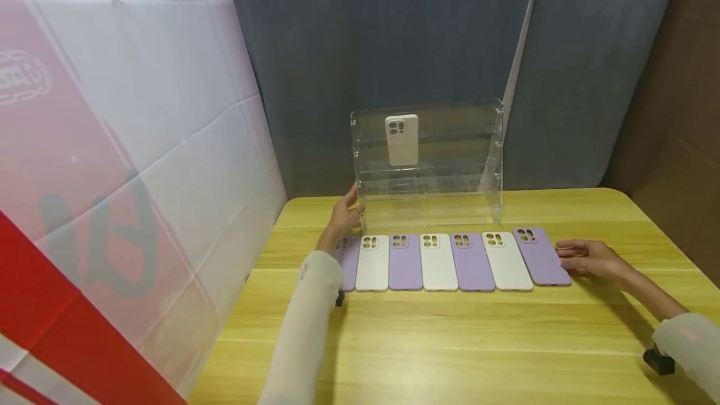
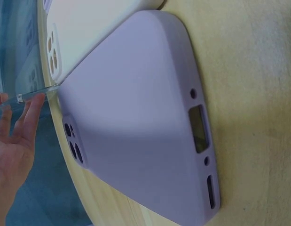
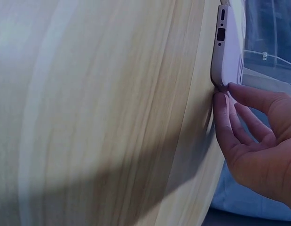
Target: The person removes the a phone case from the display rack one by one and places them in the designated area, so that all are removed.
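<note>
At the left side of a clear acrylic display rack (image 1: pixel 430 210), my left hand (image 1: pixel 344 214) grips the edge of its side panel. In the left wrist view, fingers (image 2: pixel 33 115) lie against that clear panel, beyond a purple phone case (image 2: pixel 131 113). My right hand (image 1: pixel 593 260) pinches the side edge of the rightmost purple phone case (image 1: pixel 542 258), thumb above and fingers below in the right wrist view. That case lies slightly turned. Beside it lies a white phone case (image 1: pixel 509 262), in a row of alternating purple and white cases. Another white case (image 1: pixel 404 149) stands high in the rack.
The row of cases lies on a yellow wood-grain table (image 1: pixel 450 349), just in front of the rack. A grey curtain (image 1: pixel 427 30) hangs behind. White and red printed fabric (image 1: pixel 185 92) walls off the left side, and a brown panel (image 1: pixel 675 117) stands at the right.
</note>
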The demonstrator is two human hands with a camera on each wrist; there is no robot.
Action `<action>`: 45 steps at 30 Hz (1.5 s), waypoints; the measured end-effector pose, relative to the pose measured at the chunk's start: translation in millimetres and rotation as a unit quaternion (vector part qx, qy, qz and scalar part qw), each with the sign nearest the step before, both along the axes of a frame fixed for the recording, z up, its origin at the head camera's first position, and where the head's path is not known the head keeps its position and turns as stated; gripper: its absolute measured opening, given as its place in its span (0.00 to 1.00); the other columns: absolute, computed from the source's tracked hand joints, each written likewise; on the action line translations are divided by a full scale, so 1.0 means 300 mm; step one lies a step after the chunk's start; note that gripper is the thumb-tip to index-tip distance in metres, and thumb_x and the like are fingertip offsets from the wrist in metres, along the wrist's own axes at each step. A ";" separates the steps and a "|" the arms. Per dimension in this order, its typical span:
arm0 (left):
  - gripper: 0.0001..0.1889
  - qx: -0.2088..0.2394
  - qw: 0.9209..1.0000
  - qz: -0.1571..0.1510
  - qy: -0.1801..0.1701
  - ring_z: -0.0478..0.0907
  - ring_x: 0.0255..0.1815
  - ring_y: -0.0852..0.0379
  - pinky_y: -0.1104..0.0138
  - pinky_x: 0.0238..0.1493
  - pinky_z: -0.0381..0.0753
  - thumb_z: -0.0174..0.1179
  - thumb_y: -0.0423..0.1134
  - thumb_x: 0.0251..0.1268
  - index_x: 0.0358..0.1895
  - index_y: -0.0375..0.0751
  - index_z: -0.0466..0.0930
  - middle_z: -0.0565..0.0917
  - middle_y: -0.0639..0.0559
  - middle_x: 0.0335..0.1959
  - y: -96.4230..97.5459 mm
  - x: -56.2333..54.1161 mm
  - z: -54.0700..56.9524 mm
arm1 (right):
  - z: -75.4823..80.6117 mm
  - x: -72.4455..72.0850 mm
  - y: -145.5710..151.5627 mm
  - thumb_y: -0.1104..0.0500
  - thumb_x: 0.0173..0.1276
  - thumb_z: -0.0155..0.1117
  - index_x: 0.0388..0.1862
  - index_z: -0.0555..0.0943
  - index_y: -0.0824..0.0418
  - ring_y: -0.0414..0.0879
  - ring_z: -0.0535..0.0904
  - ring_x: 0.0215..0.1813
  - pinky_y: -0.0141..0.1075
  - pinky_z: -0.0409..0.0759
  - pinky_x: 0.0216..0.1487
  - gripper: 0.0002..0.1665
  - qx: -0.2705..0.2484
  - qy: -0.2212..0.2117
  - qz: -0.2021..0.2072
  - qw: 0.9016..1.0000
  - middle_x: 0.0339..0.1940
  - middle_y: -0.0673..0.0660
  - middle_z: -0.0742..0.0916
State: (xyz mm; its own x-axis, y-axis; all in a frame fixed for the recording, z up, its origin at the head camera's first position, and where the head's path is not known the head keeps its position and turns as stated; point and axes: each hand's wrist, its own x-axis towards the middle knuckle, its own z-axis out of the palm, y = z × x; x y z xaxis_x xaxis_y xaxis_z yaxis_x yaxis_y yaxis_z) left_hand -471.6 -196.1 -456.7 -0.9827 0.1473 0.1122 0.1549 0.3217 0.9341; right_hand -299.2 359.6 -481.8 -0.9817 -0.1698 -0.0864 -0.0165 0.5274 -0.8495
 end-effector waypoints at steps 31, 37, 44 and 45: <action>0.39 0.011 1.000 -0.007 -0.008 0.73 0.71 0.36 0.47 0.59 0.85 0.52 0.29 0.80 0.84 0.67 0.50 0.59 0.43 0.83 -0.001 0.001 0.000 | 0.120 -0.051 -0.026 0.59 0.78 0.63 0.73 0.63 0.83 0.24 0.82 0.44 0.39 0.90 0.46 0.37 0.034 0.081 -0.003 0.996 0.64 0.83 0.77; 0.39 0.011 1.000 -0.010 -0.005 0.73 0.71 0.36 0.47 0.57 0.86 0.52 0.29 0.80 0.84 0.66 0.50 0.58 0.42 0.83 -0.005 -0.002 -0.006 | 0.203 -0.127 -0.095 0.51 0.77 0.65 0.75 0.66 0.76 0.22 0.81 0.43 0.31 0.87 0.45 0.40 0.061 0.095 -0.018 0.993 0.66 0.78 0.78; 0.39 0.011 1.000 -0.015 0.000 0.74 0.71 0.36 0.46 0.57 0.86 0.53 0.30 0.80 0.84 0.65 0.50 0.60 0.42 0.83 -0.007 0.003 -0.004 | 0.282 -0.206 -0.197 0.44 0.74 0.67 0.74 0.71 0.69 0.19 0.77 0.43 0.35 0.87 0.50 0.41 0.103 0.131 -0.028 0.986 0.65 0.71 0.83; 0.38 0.011 1.000 -0.015 -0.001 0.74 0.71 0.36 0.46 0.57 0.86 0.53 0.31 0.80 0.84 0.65 0.50 0.60 0.43 0.83 -0.006 0.005 -0.001 | 0.291 -0.215 -0.212 0.43 0.74 0.68 0.74 0.72 0.68 0.19 0.76 0.43 0.40 0.87 0.53 0.41 0.105 0.138 -0.029 0.984 0.65 0.70 0.83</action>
State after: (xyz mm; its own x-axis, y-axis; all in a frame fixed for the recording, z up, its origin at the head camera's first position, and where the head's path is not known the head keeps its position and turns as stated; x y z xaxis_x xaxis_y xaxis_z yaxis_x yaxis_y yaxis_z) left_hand -470.1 -198.0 -457.1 -0.9781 0.1741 0.1139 0.1623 0.2965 0.9411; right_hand -363.8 296.0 -394.6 -0.9804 -0.1187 0.1573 -0.1951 0.6973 -0.6897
